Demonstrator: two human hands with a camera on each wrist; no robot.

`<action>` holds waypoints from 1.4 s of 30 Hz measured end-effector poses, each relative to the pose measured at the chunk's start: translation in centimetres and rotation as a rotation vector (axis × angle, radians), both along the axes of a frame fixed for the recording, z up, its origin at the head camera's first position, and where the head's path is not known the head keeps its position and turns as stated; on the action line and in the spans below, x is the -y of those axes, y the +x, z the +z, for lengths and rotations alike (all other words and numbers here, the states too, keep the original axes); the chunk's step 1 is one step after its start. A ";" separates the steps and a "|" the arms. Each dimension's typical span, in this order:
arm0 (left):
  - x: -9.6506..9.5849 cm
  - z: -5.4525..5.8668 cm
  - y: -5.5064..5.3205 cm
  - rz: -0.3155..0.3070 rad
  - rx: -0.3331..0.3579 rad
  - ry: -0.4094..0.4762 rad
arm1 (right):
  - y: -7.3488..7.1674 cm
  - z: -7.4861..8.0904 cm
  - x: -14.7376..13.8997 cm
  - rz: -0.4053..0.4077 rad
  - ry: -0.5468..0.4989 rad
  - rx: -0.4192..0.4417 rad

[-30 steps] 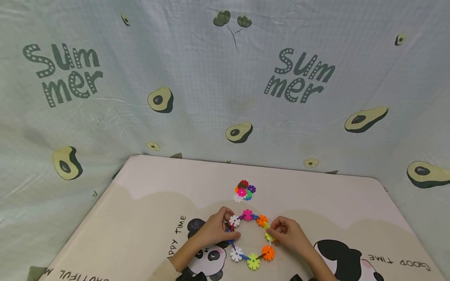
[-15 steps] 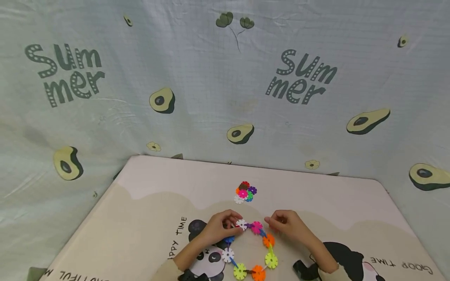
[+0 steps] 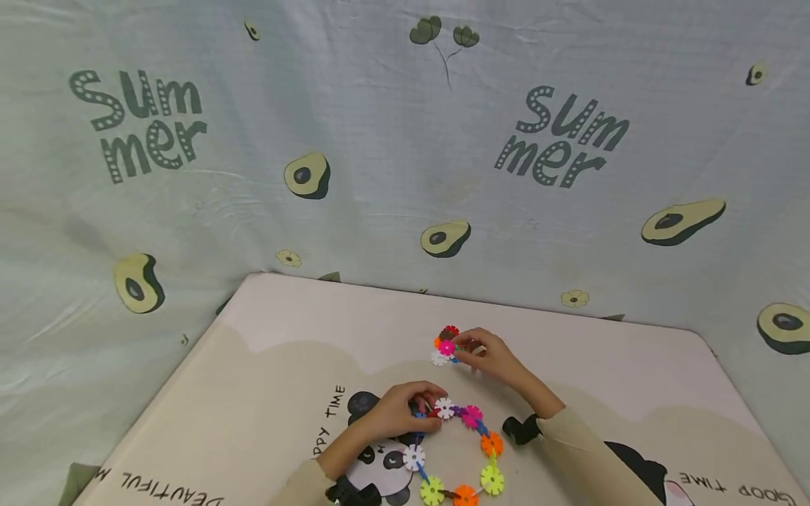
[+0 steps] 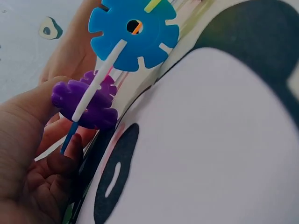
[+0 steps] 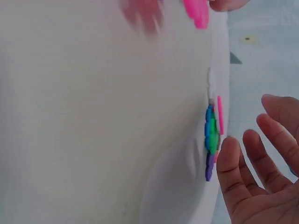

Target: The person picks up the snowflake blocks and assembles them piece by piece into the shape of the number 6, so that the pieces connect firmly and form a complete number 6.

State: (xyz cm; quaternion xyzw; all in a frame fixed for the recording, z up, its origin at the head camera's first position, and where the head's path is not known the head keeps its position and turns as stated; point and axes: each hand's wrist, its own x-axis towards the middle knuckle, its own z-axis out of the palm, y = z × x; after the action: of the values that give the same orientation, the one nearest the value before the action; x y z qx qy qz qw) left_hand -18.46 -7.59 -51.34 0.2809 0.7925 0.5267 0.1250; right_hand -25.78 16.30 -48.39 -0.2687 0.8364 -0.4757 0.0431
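Observation:
A ring of interlocking snowflake discs [image 3: 491, 444], in white, pink, blue, orange and yellow-green, lies on the printed mat. My left hand [image 3: 403, 411] grips its upper left side, beside a white disc. Close up in the left wrist view, the thumb presses a purple disc [image 4: 100, 117], and a blue disc [image 4: 107, 39] stands beyond it, joined by a white one seen edge-on. Over a small pile of loose discs [image 3: 446, 348], my right hand [image 3: 493, 358] reaches with parted fingers. The right wrist view shows those fingers [image 5: 229, 163] relaxed beside the pile's edge.
The pale mat [image 3: 304, 309] has panda prints and lettering. Behind it rises a curtain [image 3: 367, 140] with avocado prints. A black wrist camera [image 3: 522, 430] sits under the right forearm, close to the ring's right side.
My right hand has left the ring's right side and moved up to the loose discs. The ring has turned clockwise, its white disc shifting right, while my left hand stays on it.

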 end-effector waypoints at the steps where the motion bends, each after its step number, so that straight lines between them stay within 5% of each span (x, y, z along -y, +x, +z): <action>1: -0.1 0.0 0.0 -0.006 -0.006 -0.003 | -0.3 -0.1 0.2 0.002 0.017 -0.013; 9: -0.8 0.3 0.4 -0.005 0.026 -0.020 | -1.2 -0.9 0.9 -0.077 0.193 -0.072; 17: -1.3 0.2 0.5 0.032 0.004 -0.016 | -1.1 -1.0 0.8 -0.095 0.205 -0.050; 31: -1.6 -0.1 0.4 0.105 -0.010 -0.066 | -0.7 -0.9 -0.6 0.031 -0.033 0.080; 42: -1.1 0.2 0.4 0.149 -0.027 -0.083 | 0.1 -1.2 -1.8 0.145 -0.010 0.128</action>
State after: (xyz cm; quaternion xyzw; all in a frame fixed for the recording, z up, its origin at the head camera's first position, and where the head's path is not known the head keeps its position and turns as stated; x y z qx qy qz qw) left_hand -18.07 -6.44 -51.18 0.2228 0.8338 0.4976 0.0864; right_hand -25.71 18.07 -49.56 -0.2978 0.8078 -0.4919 0.1293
